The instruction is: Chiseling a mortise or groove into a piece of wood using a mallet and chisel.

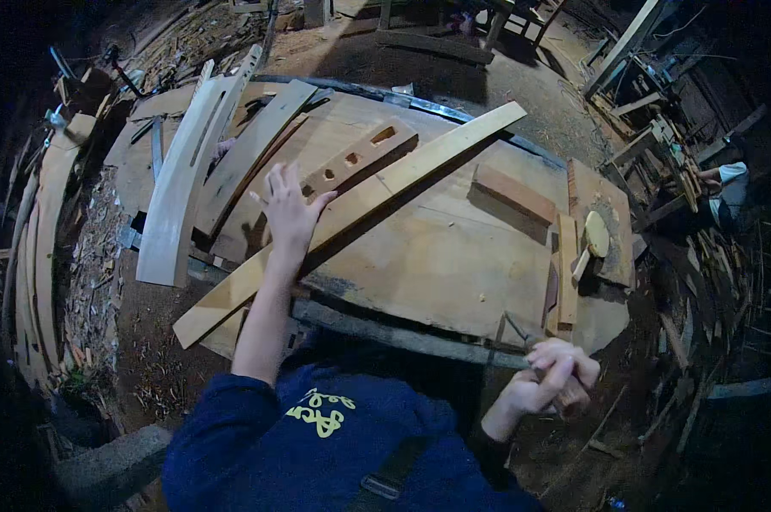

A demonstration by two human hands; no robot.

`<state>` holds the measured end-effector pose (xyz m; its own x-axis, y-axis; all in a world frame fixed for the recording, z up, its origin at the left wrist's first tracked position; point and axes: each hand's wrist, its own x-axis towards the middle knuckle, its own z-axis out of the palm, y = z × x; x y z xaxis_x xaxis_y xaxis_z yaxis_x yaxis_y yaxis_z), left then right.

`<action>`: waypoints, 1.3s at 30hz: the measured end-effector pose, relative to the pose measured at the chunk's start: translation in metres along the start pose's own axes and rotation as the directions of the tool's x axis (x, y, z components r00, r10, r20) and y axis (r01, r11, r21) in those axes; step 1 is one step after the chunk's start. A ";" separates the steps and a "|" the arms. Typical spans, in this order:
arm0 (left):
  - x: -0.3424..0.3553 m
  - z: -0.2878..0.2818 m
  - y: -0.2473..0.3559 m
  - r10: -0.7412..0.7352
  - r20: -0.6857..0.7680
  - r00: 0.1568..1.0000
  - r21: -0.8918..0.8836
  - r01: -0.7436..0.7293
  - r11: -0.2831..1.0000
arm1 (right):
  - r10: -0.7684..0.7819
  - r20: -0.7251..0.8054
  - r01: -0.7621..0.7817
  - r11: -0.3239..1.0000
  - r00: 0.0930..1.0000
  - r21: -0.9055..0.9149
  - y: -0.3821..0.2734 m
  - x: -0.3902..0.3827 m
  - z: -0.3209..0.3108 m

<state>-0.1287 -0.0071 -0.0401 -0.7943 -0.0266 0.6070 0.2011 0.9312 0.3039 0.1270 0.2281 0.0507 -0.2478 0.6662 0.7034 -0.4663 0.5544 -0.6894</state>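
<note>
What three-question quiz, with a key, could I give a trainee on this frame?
1. True or false: the left hand has its fingers spread.
2. What does the right hand hold?
A. Nothing
B. A cup
C. A tool
3. Fill in: beside the long plank lies a block with ____ cut into it.

Key: 1. True. 2. C. 3. Holes.
</note>
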 end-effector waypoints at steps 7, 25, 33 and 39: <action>0.009 -0.011 0.000 -0.009 0.248 0.969 -0.059 0.025 0.998 | 0.124 0.003 -0.122 0.984 0.992 -0.129 -0.001 -0.005 0.036; -0.007 -0.034 0.010 0.460 -0.041 0.887 -0.554 -0.403 0.728 | 0.096 -0.199 -0.110 0.992 0.975 -0.063 0.009 0.038 0.046; -0.086 -0.036 0.052 0.737 0.013 0.676 -0.686 -0.530 0.498 | 0.139 -0.180 -0.134 0.990 0.974 0.038 0.010 0.043 0.015; -0.120 -0.043 0.092 0.804 0.016 0.595 -0.676 -0.586 0.448 | 0.128 -0.112 -0.113 0.985 0.985 0.128 0.007 0.033 0.001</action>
<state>0.0095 0.0659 -0.0530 -0.3205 0.7384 0.5933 0.9426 0.1869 0.2765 0.1146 0.2532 0.0694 -0.2085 0.7833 0.5857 -0.5403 0.4069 -0.7366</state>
